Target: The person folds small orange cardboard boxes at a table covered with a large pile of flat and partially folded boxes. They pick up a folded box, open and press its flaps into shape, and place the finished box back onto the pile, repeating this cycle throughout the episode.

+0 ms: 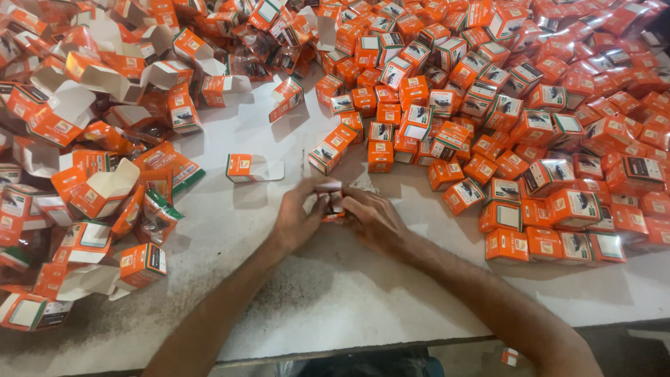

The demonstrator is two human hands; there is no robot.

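Observation:
My left hand (pixel 296 218) and my right hand (pixel 373 218) meet at the middle of a white table (pixel 335 293). Together they pinch one small orange and white carton (pixel 331 197) between the fingertips, just above the tabletop. The fingers cover most of the carton, so I cannot tell whether its flaps are closed. A single orange carton with an open white flap (pixel 252 168) lies on the table just beyond my left hand.
A heap of open, empty orange cartons (pixel 84 139) fills the left side. A large pile of closed orange cartons (pixel 530 126) covers the right and far side. The table's front edge (pixel 363 345) runs below my forearms.

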